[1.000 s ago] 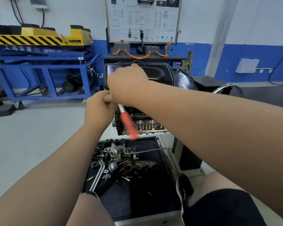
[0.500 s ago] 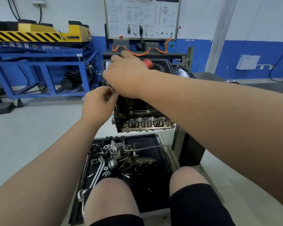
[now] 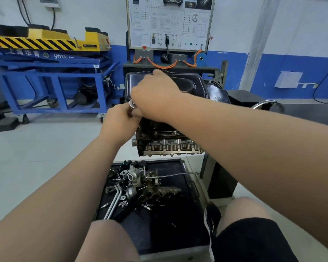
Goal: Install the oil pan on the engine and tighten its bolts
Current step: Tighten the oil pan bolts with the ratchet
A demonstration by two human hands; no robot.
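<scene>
Pinching silver tool head (image 3: 132,104) w/ L hand (image 3: 119,120) at near-left corner of oil pan (image 3: 193,84), atop engine (image 3: 169,148) centre-far. Can't tell grip of R hand (image 3: 155,97), curled over pan. Keep head square on bolt, turn evenly.

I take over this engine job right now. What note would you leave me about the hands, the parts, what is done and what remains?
The left hand grips the tool at the near left corner of the oil pan.
The right hand lies over that corner and covers the rest of the tool; its grip is not visible.
The oil pan sits on top of the engine.
Done: pan in place.
To do: tighten this corner's bolt, then check the rest; their state cannot be seen.
Spare parts lie in the black tray below.
</scene>
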